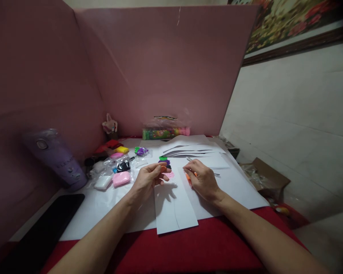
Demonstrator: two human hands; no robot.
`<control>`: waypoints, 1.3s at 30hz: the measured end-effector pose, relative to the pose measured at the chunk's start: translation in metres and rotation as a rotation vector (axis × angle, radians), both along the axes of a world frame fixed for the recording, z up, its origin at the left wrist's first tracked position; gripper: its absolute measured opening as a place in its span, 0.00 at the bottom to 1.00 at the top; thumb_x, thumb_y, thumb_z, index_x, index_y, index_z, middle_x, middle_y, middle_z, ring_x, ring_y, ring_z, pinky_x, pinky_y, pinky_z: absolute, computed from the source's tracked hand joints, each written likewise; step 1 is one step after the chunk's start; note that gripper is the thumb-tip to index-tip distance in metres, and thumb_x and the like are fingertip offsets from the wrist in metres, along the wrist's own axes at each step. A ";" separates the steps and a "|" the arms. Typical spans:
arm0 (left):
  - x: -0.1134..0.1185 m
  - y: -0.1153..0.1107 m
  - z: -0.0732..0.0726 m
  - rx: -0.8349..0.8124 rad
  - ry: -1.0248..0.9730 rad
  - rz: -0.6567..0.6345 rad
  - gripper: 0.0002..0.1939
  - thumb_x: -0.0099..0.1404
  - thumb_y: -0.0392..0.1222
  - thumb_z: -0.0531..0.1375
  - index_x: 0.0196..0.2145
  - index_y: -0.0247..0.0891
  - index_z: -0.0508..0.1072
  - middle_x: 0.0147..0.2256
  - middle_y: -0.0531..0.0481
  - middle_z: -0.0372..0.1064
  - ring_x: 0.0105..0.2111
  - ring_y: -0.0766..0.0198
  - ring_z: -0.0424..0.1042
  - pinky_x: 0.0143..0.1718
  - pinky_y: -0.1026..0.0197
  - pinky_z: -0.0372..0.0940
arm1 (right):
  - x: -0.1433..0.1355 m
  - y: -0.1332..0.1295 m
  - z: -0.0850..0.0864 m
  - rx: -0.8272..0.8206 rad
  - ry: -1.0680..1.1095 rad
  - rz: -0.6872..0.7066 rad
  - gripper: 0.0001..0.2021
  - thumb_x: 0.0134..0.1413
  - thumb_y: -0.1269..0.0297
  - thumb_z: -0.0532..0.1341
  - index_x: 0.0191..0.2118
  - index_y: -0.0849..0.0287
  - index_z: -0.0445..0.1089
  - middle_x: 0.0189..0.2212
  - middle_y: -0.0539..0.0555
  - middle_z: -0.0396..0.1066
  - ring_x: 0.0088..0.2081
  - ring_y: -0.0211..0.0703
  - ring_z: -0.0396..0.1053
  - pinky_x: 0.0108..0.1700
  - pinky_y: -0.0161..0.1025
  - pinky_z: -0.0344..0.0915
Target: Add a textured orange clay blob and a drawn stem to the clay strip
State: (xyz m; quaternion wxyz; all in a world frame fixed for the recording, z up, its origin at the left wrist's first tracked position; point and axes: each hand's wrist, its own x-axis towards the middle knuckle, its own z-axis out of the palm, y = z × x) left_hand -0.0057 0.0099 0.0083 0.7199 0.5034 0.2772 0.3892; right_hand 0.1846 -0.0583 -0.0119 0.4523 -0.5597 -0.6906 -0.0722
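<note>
My left hand (pixel 151 177) pinches a small piece of orange modelling clay (pixel 163 168) between thumb and fingers, above a white paper sheet (pixel 177 217). At the sheet's far end lie clay shapes: a green one (pixel 162 158), a purple one (pixel 163 163) and a pink textured one (pixel 170 175). A thin curved line runs down the sheet. To the right, the closed fingers of my right hand (pixel 201 179) are on a larger orange clay lump (pixel 188 179), partly hidden by them. Thin tools (pixel 217 175) show partly behind this hand.
Bagged clay blocks, among them pink (pixel 121 179) and white (pixel 103 182), lie on the left. Beyond stand a purple bottle (pixel 57 160) and a black phone-like slab (pixel 42 228). Stacked papers (pixel 194 146) lie at the back, a cardboard box (pixel 268 173) to the right.
</note>
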 end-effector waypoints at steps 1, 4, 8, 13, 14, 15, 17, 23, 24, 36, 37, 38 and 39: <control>0.000 0.000 0.000 -0.007 0.002 0.000 0.22 0.49 0.45 0.69 0.39 0.30 0.73 0.34 0.40 0.75 0.24 0.66 0.71 0.21 0.67 0.62 | 0.000 0.000 0.000 -0.001 0.001 0.000 0.07 0.58 0.71 0.56 0.31 0.59 0.70 0.30 0.53 0.68 0.34 0.41 0.67 0.37 0.38 0.64; 0.000 0.001 -0.002 -0.006 0.000 0.013 0.19 0.49 0.42 0.69 0.37 0.30 0.73 0.28 0.46 0.73 0.20 0.70 0.68 0.20 0.69 0.61 | 0.000 0.000 0.001 -0.006 0.004 0.000 0.07 0.58 0.71 0.56 0.31 0.59 0.70 0.30 0.53 0.68 0.33 0.41 0.67 0.36 0.38 0.64; 0.000 0.001 -0.003 0.030 0.048 0.018 0.16 0.49 0.45 0.68 0.30 0.30 0.73 0.20 0.54 0.65 0.14 0.75 0.60 0.14 0.71 0.52 | -0.001 -0.001 0.002 -0.003 0.003 0.005 0.07 0.58 0.72 0.56 0.31 0.58 0.70 0.30 0.53 0.68 0.33 0.41 0.67 0.36 0.38 0.64; 0.000 0.000 -0.002 0.025 0.072 0.037 0.18 0.48 0.47 0.69 0.30 0.29 0.72 0.21 0.52 0.66 0.15 0.75 0.61 0.15 0.71 0.53 | -0.001 -0.001 0.000 0.003 0.004 0.005 0.07 0.58 0.72 0.56 0.31 0.58 0.70 0.31 0.53 0.68 0.34 0.41 0.67 0.36 0.38 0.64; 0.000 -0.001 -0.001 0.010 0.058 0.039 0.19 0.48 0.47 0.69 0.30 0.29 0.72 0.22 0.51 0.67 0.16 0.75 0.62 0.17 0.71 0.54 | -0.001 0.000 0.000 0.001 0.004 0.005 0.07 0.58 0.72 0.56 0.31 0.58 0.70 0.31 0.53 0.68 0.34 0.41 0.67 0.36 0.38 0.64; 0.001 -0.001 -0.001 -0.004 0.042 0.042 0.19 0.49 0.48 0.69 0.30 0.29 0.72 0.23 0.50 0.68 0.17 0.75 0.62 0.18 0.71 0.56 | 0.000 0.000 0.000 -0.004 0.004 0.004 0.07 0.58 0.72 0.56 0.32 0.58 0.70 0.31 0.53 0.68 0.34 0.41 0.67 0.37 0.38 0.64; 0.001 -0.001 0.000 -0.019 0.019 0.050 0.19 0.50 0.48 0.68 0.30 0.29 0.71 0.23 0.49 0.69 0.18 0.74 0.63 0.19 0.70 0.57 | 0.000 0.000 -0.001 -0.007 0.006 0.003 0.07 0.58 0.72 0.56 0.31 0.59 0.70 0.31 0.53 0.68 0.34 0.41 0.67 0.36 0.38 0.64; 0.000 0.002 -0.003 0.000 -0.010 0.030 0.16 0.50 0.41 0.68 0.34 0.30 0.70 0.26 0.47 0.72 0.20 0.71 0.67 0.21 0.68 0.60 | -0.001 0.001 0.000 0.010 0.003 0.006 0.07 0.58 0.72 0.56 0.31 0.59 0.70 0.31 0.53 0.68 0.34 0.41 0.67 0.37 0.38 0.64; 0.000 0.003 -0.004 0.003 -0.006 0.025 0.16 0.50 0.41 0.68 0.34 0.30 0.70 0.25 0.47 0.72 0.19 0.71 0.67 0.20 0.68 0.60 | -0.001 0.001 -0.001 0.012 0.002 0.006 0.07 0.58 0.72 0.56 0.31 0.58 0.70 0.31 0.53 0.69 0.34 0.42 0.67 0.37 0.38 0.64; 0.001 -0.001 -0.001 0.043 0.076 0.085 0.17 0.47 0.45 0.70 0.26 0.32 0.68 0.19 0.54 0.65 0.15 0.76 0.60 0.17 0.70 0.53 | 0.001 0.000 -0.001 0.010 -0.002 0.006 0.07 0.58 0.72 0.56 0.31 0.58 0.70 0.30 0.53 0.68 0.34 0.42 0.67 0.36 0.38 0.65; 0.001 -0.001 -0.001 0.054 0.091 0.086 0.17 0.47 0.45 0.70 0.25 0.32 0.67 0.18 0.56 0.63 0.14 0.76 0.58 0.16 0.70 0.52 | 0.000 0.000 -0.001 0.009 -0.001 0.006 0.07 0.58 0.72 0.56 0.31 0.58 0.70 0.30 0.53 0.68 0.34 0.42 0.67 0.36 0.38 0.65; 0.001 -0.001 -0.002 0.051 0.096 0.079 0.17 0.47 0.45 0.69 0.26 0.32 0.67 0.18 0.55 0.64 0.14 0.76 0.58 0.15 0.70 0.51 | 0.000 0.000 -0.001 0.009 0.001 0.006 0.07 0.58 0.72 0.56 0.31 0.58 0.70 0.30 0.53 0.68 0.34 0.42 0.67 0.36 0.38 0.65; 0.001 0.000 -0.002 0.039 0.087 0.069 0.16 0.48 0.45 0.69 0.27 0.32 0.68 0.19 0.54 0.66 0.15 0.74 0.60 0.16 0.70 0.53 | 0.000 0.000 -0.001 0.007 0.002 0.006 0.07 0.58 0.72 0.56 0.31 0.58 0.70 0.31 0.53 0.68 0.34 0.42 0.67 0.36 0.38 0.65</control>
